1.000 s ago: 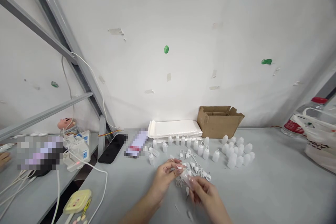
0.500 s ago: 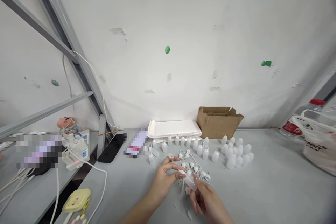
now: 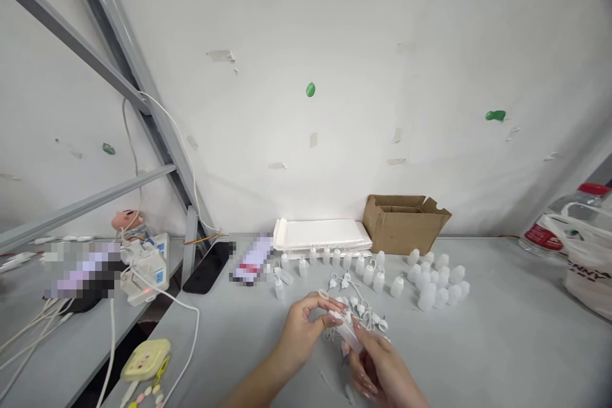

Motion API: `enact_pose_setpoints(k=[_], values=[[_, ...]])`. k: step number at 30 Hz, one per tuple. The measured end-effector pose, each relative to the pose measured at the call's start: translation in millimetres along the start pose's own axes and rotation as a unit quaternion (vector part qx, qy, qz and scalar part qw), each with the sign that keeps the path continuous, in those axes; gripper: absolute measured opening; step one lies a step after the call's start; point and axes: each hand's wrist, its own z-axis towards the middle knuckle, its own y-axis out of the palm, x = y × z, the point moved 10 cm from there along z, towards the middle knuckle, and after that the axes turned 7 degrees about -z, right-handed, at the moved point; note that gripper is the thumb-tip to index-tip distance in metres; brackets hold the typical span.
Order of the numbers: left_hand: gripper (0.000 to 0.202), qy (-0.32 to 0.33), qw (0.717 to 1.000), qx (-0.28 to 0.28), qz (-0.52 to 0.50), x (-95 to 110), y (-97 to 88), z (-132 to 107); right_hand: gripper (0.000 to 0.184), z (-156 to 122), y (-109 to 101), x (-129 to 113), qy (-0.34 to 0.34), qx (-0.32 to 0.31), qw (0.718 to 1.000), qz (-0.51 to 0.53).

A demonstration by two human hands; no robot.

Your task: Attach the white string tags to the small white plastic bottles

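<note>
Near the front of the table, my right hand [image 3: 385, 360] grips a small translucent white plastic bottle [image 3: 350, 336], tilted with its neck toward the upper left. The fingers of my left hand [image 3: 299, 328] are pinched at that neck, on a white cap that they partly cover. A white loop [image 3: 324, 294] sticks out above the left fingers. Just behind and beneath both hands lies a pile of white caps with cord loops [image 3: 366, 315], partly hidden by the fingers.
Several capped bottles [image 3: 368, 275] stand behind the pile. Uncapped-looking translucent bottles [image 3: 427, 296] cluster to the right. At the back are a white padded stack [image 3: 320, 234] and a cardboard box [image 3: 401, 229]. Phones [image 3: 207, 269] and cables lie left; a plastic bag [image 3: 588, 268] sits right.
My left fingers have drawn closer together at the bottle's neck, the index finger coming down. My right hand still grips the bottle. The whole view has shifted slightly.
</note>
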Motion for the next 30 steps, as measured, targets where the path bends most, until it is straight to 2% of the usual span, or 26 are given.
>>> enact_pose_setpoints(k=[2, 3, 7, 9, 10, 12, 15, 18, 20, 23, 26, 28, 30], values=[[0.006, -0.003, 1.000, -0.014, -0.001, 1, 4.6, -2, 0.057, 0, 3, 6, 0.026, -0.017, 0.999, 0.014], [0.005, -0.007, 1.000, -0.007, -0.003, 0, 4.2, -2, 0.056, 0, 0, 4, 0.015, -0.004, 1.000, 0.006], [0.009, -0.015, 0.998, 0.061, -0.008, -5, -9.7, -1, 0.047, -5, -24, -25, -0.113, 0.119, 0.984, -0.066], [0.010, -0.016, 0.997, 0.072, -0.010, -7, -14.2, 1, 0.043, -8, -29, -32, -0.134, 0.147, 0.975, -0.102], [0.010, -0.016, 0.997, 0.070, -0.007, -7, -15.0, 2, 0.041, -8, -27, -32, -0.125, 0.139, 0.976, -0.111], [0.008, -0.012, 0.999, 0.053, 0.000, -5, -13.6, 2, 0.039, -6, -17, -26, -0.085, 0.083, 0.989, -0.089], [0.007, -0.002, 1.000, 0.006, 0.001, 4, -5.2, 0, 0.036, -9, 7, -11, 0.023, -0.044, 0.998, 0.045], [0.009, -0.004, 0.999, -0.047, -0.005, 11, 5.5, -2, 0.033, -23, 33, 0, 0.131, -0.158, 0.966, 0.160], [0.013, -0.017, 0.997, -0.069, -0.004, 9, 9.8, -2, 0.033, -28, 40, -2, 0.142, -0.194, 0.954, 0.180], [0.027, -0.047, 0.997, -0.058, -0.024, -2, 5.1, 4, 0.033, -25, 30, -10, 0.097, -0.175, 0.965, 0.167], [0.046, -0.084, 0.996, -0.009, -0.020, -17, -9.3, 9, 0.035, -18, 8, -26, 0.024, -0.123, 0.984, 0.123], [0.046, -0.064, 0.995, 0.010, 0.079, -16, -17.4, 11, 0.036, -13, -7, -36, -0.026, -0.079, 0.992, 0.093], [0.037, 0.001, 0.973, -0.005, 0.231, -5, -15.6, 10, 0.038, -9, -20, -41, -0.057, -0.036, 0.995, 0.074]])
